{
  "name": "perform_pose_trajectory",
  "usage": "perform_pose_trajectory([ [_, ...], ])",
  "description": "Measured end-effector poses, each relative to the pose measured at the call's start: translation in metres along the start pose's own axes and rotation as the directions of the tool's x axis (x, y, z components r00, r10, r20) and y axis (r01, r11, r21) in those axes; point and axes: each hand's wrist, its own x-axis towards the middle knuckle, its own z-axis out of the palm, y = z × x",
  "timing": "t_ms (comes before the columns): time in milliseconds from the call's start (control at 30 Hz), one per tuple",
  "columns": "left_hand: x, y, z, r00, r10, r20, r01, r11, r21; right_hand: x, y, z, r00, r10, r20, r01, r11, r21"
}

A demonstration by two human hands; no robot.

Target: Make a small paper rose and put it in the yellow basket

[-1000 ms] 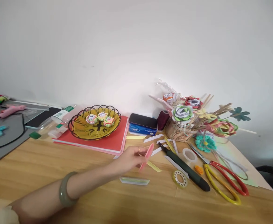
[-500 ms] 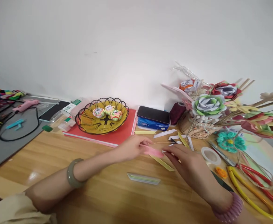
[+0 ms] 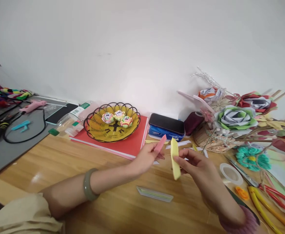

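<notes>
Your left hand [image 3: 144,160] pinches a pink folded strip [image 3: 161,144] by its lower part, tip angled up and rightward; your right hand [image 3: 202,169] grips a yellow folded strip [image 3: 175,159] between thumb and fingers, held nearly upright. Both strips are off the wooden table [image 3: 118,198], near each other but apart, a narrow gap between. A bundle of pale strips [image 3: 154,194] lies flat on the wood nearer you, touched by neither hand. Farther back: yellow basket [image 3: 95,130] with three small flowers [image 3: 119,115], resting on red sheets [image 3: 134,142]; blue packet [image 3: 157,132] just beyond your hands. Step in hand, as I read it: matching up folded pieces, one per hand. Next move seems to call for a light pinch, creases kept crisp, edges lined up should the two strips meet.
</notes>
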Motion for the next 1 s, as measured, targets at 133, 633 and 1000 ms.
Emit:
perform_pose_trajectory([
  [133, -0.004, -0.010, 0.018, 0.999, -0.052, -0.009, 0.048, 0.969, -0.244, 0.009, 0.004, 0.020, 0.999, 0.012, -0.051, -0.009, 0.999, 0.050],
  [633, -0.014, -0.010, 0.023, 0.997, 0.062, -0.036, -0.070, 0.933, -0.353, 0.009, 0.015, 0.026, 0.988, -0.064, -0.139, 0.068, 0.997, 0.031],
  [1000, -0.013, -0.010, 0.019, 0.996, 0.071, 0.056, -0.062, 0.988, -0.142, 0.010, 0.007, 0.019, 0.994, 0.020, -0.105, -0.008, 0.994, 0.111],
])
